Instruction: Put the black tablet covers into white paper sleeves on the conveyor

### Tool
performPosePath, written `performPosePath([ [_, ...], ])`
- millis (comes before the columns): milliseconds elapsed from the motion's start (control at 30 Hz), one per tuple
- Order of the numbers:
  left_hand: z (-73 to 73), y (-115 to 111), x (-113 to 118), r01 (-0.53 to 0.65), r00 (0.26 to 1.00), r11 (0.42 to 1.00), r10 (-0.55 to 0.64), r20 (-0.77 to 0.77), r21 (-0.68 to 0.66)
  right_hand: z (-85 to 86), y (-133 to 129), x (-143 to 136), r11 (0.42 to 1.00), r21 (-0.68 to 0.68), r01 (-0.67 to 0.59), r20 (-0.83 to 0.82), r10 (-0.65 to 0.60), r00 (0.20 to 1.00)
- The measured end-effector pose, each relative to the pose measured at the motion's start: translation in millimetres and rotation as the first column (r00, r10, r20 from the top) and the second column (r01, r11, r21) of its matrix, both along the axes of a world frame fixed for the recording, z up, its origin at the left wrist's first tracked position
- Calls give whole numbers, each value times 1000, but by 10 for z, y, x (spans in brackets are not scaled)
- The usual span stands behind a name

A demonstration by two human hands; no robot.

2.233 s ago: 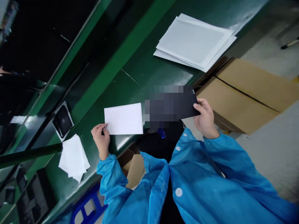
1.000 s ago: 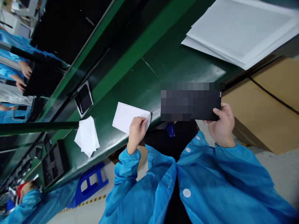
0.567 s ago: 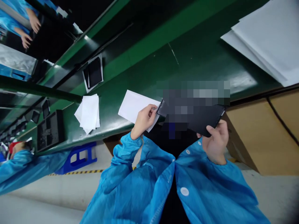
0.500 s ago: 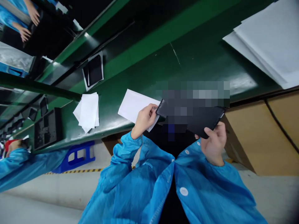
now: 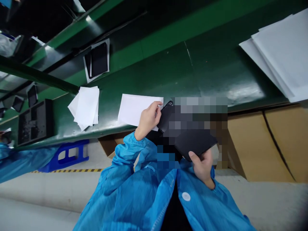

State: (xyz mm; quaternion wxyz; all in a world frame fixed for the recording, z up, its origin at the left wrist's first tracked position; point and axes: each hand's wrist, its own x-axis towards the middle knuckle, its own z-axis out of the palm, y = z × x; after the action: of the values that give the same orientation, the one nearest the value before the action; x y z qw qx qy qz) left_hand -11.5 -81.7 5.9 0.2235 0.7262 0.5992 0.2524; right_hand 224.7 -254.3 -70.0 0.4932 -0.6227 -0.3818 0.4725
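Note:
A flat black tablet case (image 5: 196,144) with a folding cover spans the gap between my hands, above the bench's front edge. A small camera opening shows at its upper left corner; its middle is hidden by pixelation, and I cannot tell whether a tablet is inside. My left hand (image 5: 149,117) has curled fingers closed at the case's left edge. My right hand (image 5: 203,168) grips the lower right edge, thumb on top and fingers beneath. Behind my left hand, a white paper sheet (image 5: 131,107) lies on the green bench (image 5: 204,67).
White sheets (image 5: 86,106) are piled to the left, and a larger white stack (image 5: 284,51) lies at right. Black tablets (image 5: 99,59) rest on paper farther back. A black tray (image 5: 36,122), blue stool (image 5: 67,155), cardboard boxes (image 5: 260,144) and a neighbour's blue sleeve (image 5: 26,160) are around.
My right hand has moved left and down, bringing its side of the case closer to my body. The case's left part has turned, revealing the camera opening. My left index finger has lifted slightly.

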Motion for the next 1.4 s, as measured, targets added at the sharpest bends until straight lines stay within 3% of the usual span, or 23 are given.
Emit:
performPosePath([
  [100,70,4,-24,17,1000,1000,-17,-13,16,103,32,-28,999,-7,34,-40,-34,999],
  [233,183,-32,-25,117,993,993,-116,-17,26,191,151,-78,995,-47,-87,-190,77,979],
  [433,359,-151,85,361,932,932,-362,3,10,299,448,-242,931,-8,-366,-397,333,855],
  [567,487,-185,155,433,901,900,-432,35,-36,339,624,-290,863,102,-495,-384,493,781],
  [667,533,-208,228,464,884,882,-457,95,-78,289,711,-301,877,100,-470,-313,476,822],
  [833,442,-274,432,637,771,759,-627,107,-139,108,785,-331,944,89,-319,-131,329,935],
  [933,363,-233,410,642,766,761,-629,132,-96,48,803,-312,972,41,-232,-126,235,964],
  [1033,268,-20,114,505,855,863,-504,119,25,31,841,-239,989,-51,-142,-226,127,966],
  [1100,170,229,-233,303,951,946,-308,26,118,21,888,-172,994,-87,-61,-278,35,960],
  [1167,53,532,-656,46,995,982,-29,-94,181,6,948,-101,995,-94,25,-300,-52,953],
  [1267,-96,997,-1295,-278,926,924,331,-183,264,-21,1042,-6,990,-81,118,-286,-137,948],
  [1400,-136,1511,-1872,-487,831,818,542,-125,306,-51,1152,46,984,-63,164,-276,-175,945],
])
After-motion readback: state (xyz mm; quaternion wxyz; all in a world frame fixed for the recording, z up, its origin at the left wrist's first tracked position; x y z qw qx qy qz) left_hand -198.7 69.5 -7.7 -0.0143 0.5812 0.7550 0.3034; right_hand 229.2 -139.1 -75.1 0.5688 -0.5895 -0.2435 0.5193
